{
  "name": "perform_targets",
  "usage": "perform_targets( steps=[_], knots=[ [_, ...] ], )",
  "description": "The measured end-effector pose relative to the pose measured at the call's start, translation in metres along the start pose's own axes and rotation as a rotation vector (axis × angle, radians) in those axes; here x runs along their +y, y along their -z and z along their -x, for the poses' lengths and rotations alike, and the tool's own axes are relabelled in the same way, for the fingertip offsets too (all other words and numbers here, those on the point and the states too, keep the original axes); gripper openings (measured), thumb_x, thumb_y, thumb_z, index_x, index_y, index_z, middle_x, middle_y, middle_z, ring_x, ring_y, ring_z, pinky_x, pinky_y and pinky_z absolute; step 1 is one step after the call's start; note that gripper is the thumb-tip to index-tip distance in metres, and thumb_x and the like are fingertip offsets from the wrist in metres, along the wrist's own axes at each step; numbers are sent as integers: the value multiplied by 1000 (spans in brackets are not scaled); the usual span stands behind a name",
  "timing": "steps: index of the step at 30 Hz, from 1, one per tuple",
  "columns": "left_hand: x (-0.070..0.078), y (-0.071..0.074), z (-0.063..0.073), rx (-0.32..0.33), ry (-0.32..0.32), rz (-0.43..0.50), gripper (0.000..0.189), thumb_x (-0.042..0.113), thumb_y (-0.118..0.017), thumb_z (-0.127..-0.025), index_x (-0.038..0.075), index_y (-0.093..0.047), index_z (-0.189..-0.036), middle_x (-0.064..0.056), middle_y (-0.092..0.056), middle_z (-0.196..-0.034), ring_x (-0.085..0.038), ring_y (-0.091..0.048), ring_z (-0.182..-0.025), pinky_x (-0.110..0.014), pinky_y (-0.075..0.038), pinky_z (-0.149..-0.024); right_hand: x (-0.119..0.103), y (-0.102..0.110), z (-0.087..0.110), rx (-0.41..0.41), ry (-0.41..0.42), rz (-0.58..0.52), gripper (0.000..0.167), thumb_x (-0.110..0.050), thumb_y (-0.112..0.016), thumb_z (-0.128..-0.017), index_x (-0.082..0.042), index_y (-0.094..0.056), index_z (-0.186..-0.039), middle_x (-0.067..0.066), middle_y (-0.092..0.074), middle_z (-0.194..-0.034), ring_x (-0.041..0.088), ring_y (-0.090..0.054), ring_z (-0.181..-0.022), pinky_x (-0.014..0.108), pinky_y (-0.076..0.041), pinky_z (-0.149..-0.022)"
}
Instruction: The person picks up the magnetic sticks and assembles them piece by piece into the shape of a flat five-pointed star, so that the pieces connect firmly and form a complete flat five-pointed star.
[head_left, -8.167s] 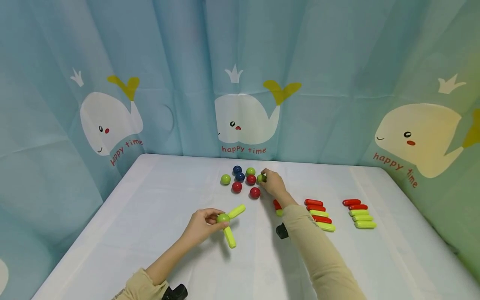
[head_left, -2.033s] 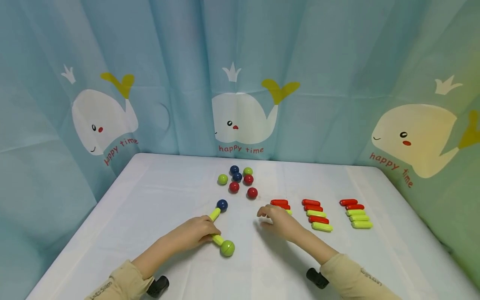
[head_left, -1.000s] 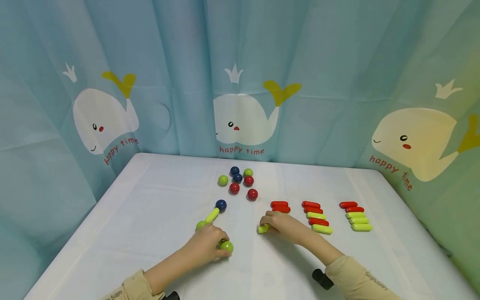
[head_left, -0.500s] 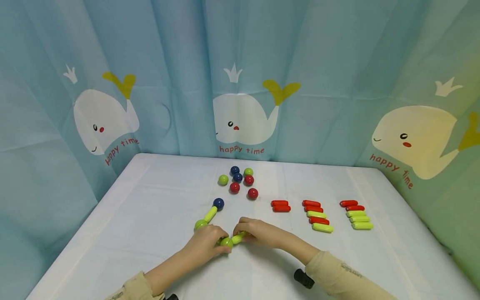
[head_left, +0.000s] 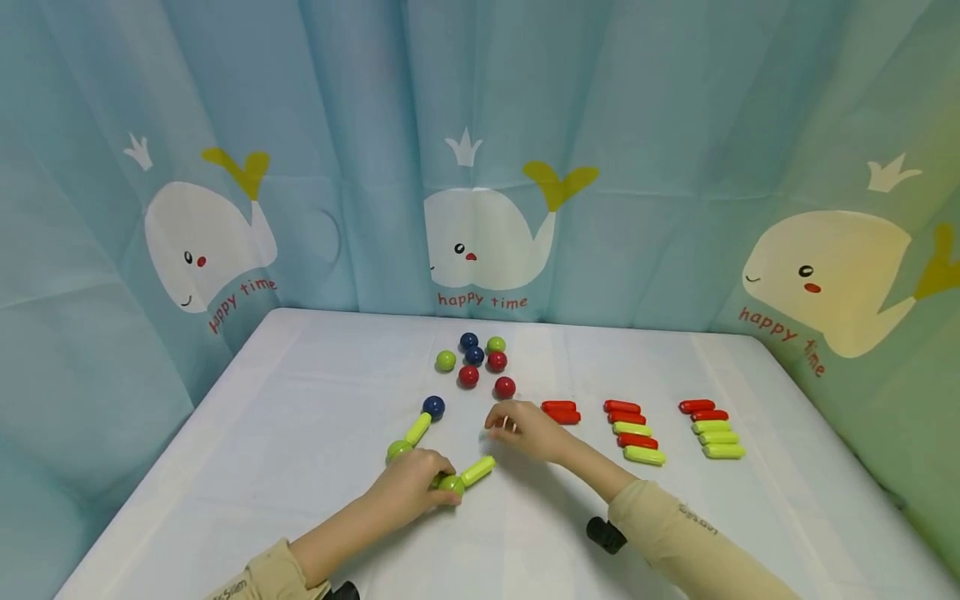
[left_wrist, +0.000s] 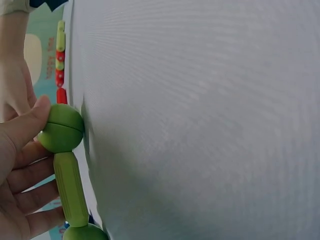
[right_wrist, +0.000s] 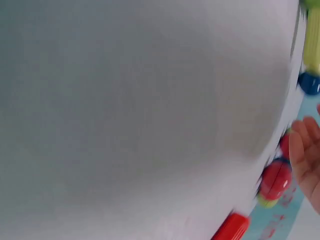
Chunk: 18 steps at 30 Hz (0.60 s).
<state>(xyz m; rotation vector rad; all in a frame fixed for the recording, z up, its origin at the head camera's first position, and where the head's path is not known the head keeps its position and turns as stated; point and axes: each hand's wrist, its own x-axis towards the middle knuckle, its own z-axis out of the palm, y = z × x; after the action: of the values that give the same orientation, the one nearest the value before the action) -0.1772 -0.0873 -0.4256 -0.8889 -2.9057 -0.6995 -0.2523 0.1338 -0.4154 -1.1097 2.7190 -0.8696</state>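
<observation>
My left hand (head_left: 411, 492) pinches a green ball (head_left: 452, 486) of a chain of toy balls and rods. From that ball a yellow-green rod (head_left: 477, 472) sticks out to the upper right, its far end free. A ribbed green rod (left_wrist: 71, 189), partly under my fingers in the head view, links the pinched ball to a second green ball (head_left: 399, 451). Beyond it, another yellow-green rod (head_left: 417, 429) leads to a dark blue ball (head_left: 433, 407). My right hand (head_left: 527, 430) hovers with nothing in it, fingers loosely bent, between the chain and the loose red balls (head_left: 505, 387).
Loose blue balls (head_left: 474, 356) and green balls (head_left: 446, 361) cluster with the red ones at the back of the white table (head_left: 337, 358). To the right lie red rods (head_left: 561, 412), a mixed red and yellow-green row (head_left: 632, 430), and another such row (head_left: 716, 429).
My right hand took a yellow-green rod from the nearest group, brought it to the green ball pinched by my left hand, let go, and moved up toward the balls. The rod stays on.
</observation>
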Motion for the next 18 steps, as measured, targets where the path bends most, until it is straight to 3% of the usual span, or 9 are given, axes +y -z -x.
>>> perform_targets(
  steps=[4,8,14,18],
  knots=[
    [0,0,2,-3,20,2,33,32,-79,-71,6,-72,-91,-4,-72,-85,-8,-59,-71,-23,-46,-63,13,7,-7,143,-133,11,7,-1,-65,-84,1,-65,-91,7,-63,-80,12,-53,-69,20,-46,-64],
    [-1,1,3,1,34,15,34,32,-79,-71,6,-73,-91,-4,-72,-86,-9,-61,-73,-24,-48,-65,18,9,-15,225,-241,37,8,2,-66,-82,2,-64,-91,10,-61,-81,15,-53,-70,26,-48,-66],
    [-5,2,1,-14,30,55,34,31,-79,-72,5,-73,-92,-5,-73,-87,-10,-63,-75,-22,-49,-66,21,8,-27,282,-349,53,16,-2,-68,-83,2,-60,-96,17,-60,-95,25,-58,-80,38,-52,-78],
    [-5,5,0,-39,26,69,33,30,-79,-72,4,-73,-92,-4,-73,-86,-8,-63,-73,-20,-48,-64,25,7,-33,236,-327,115,34,0,-69,-81,4,-59,-112,22,-57,-109,32,-59,-93,44,-50,-87]
  ],
)
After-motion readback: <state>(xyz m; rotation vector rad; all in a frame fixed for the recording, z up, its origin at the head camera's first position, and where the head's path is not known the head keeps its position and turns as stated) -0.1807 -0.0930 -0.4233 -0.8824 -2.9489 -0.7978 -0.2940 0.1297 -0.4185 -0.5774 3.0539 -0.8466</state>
